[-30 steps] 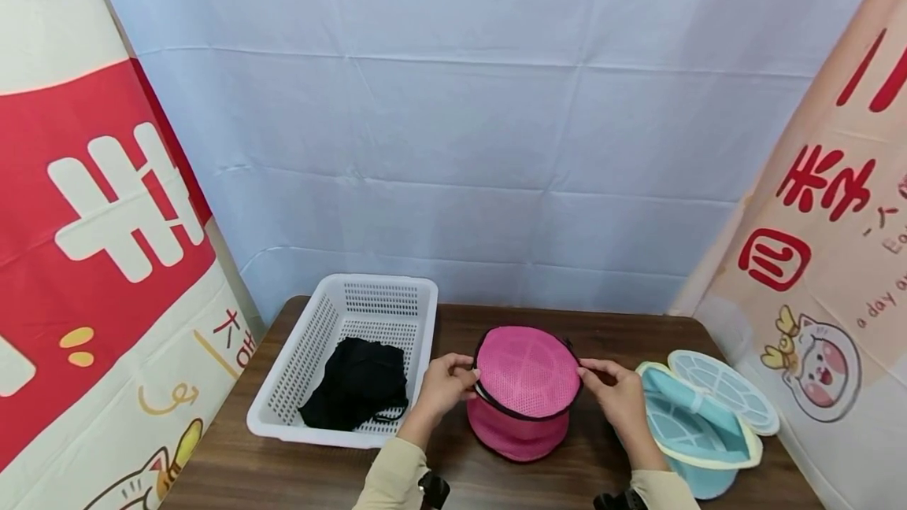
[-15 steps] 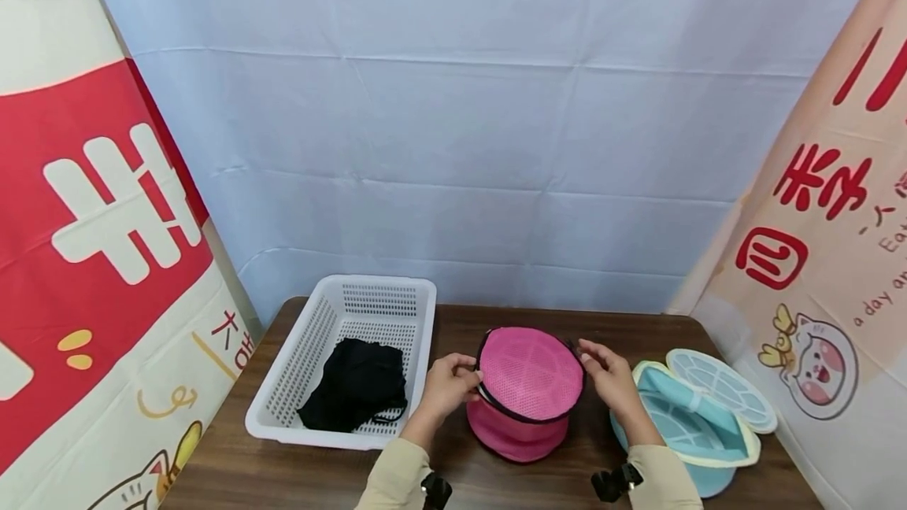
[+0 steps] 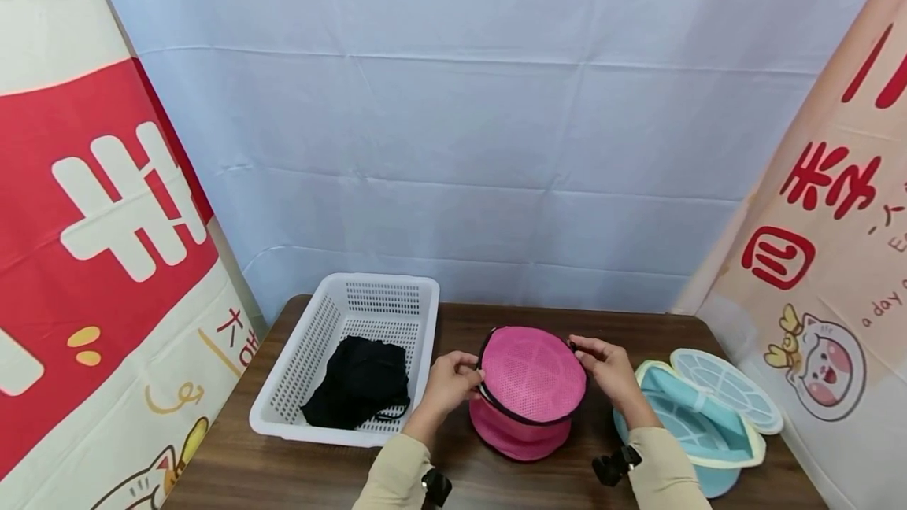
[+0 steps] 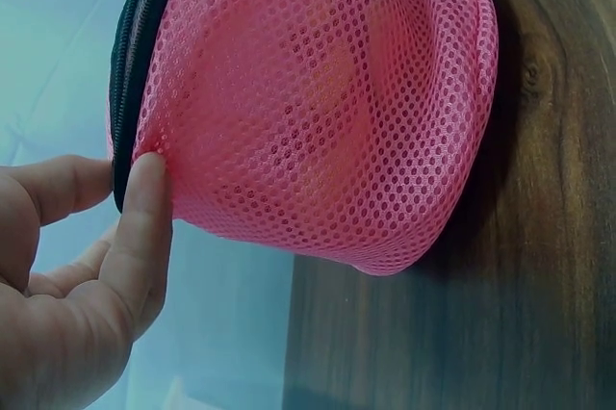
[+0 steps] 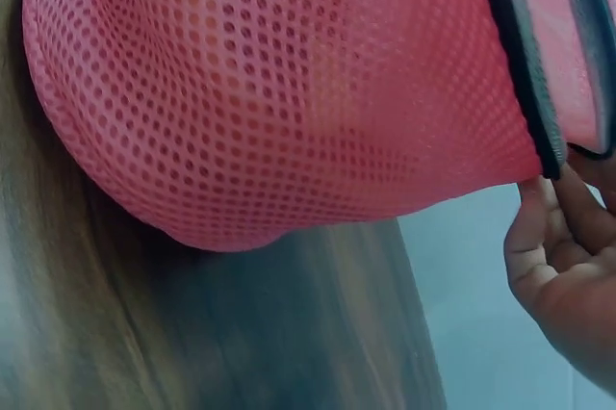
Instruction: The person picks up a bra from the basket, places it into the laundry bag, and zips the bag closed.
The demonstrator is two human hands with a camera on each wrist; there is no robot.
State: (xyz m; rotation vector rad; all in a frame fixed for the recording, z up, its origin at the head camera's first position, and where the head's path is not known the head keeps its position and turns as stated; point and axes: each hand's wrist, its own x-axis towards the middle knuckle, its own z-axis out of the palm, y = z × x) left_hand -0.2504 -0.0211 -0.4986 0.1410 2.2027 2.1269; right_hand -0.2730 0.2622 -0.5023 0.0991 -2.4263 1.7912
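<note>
A round pink mesh laundry bag [image 3: 533, 375] with a black zipper edge stands on the table in the head view. My left hand [image 3: 452, 384] pinches its edge at the left; in the left wrist view thumb and fingertip meet on the black zipper [image 4: 130, 73]. At the back right of the rim, my right hand [image 3: 609, 372] pinches the edge. The right wrist view shows those fingers [image 5: 563, 227] at the zipper tape [image 5: 525, 64], where lid and body stand apart. Mesh and lid cover whatever is inside the bag.
A white plastic basket [image 3: 283, 368] with a black cloth item [image 3: 361, 380] in it stands at the left. To the right sits an opened light-blue mesh bag [image 3: 697, 415], its lid folded back. The wooden table [image 3: 283, 478] ends at a blue curtain [image 3: 453, 140].
My right hand has moved from the right side of the pink bag's rim back toward its rear right and grips there now. The left hand keeps its hold.
</note>
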